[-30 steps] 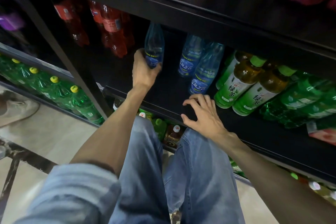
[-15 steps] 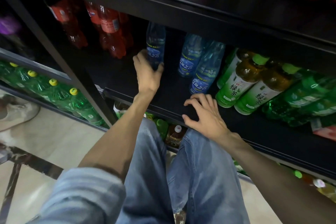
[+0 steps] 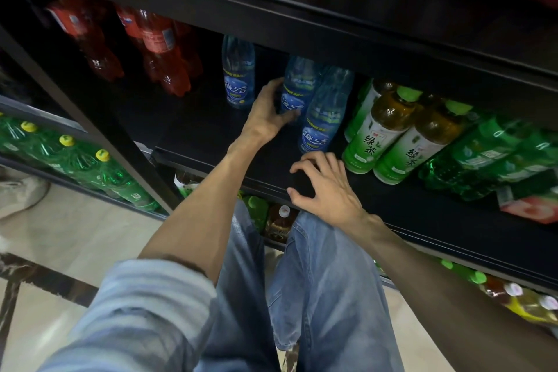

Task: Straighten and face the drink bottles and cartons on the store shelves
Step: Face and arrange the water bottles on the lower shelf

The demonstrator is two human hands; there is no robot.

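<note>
Three blue water bottles stand on the black shelf (image 3: 211,130). The left blue bottle (image 3: 238,75) stands alone. My left hand (image 3: 267,113) grips the middle blue bottle (image 3: 297,84) low on its side, fingers curled round it. The front blue bottle (image 3: 324,112) leans against it on the right. My right hand (image 3: 324,187) rests on the shelf's front edge with fingers bent, holding nothing. Two green tea bottles (image 3: 380,130) with amber tops stand right of the blue ones.
Red soda bottles (image 3: 157,48) stand at the back left of the shelf. Green soda bottles (image 3: 495,157) and a red carton (image 3: 531,205) fill the right end. A neighbouring unit holds green bottles with yellow caps (image 3: 90,166). My knees in jeans (image 3: 317,281) are below.
My left hand has let go of the left blue bottle and moved right onto the middle blue bottle. My right hand has stayed on the shelf edge.
</note>
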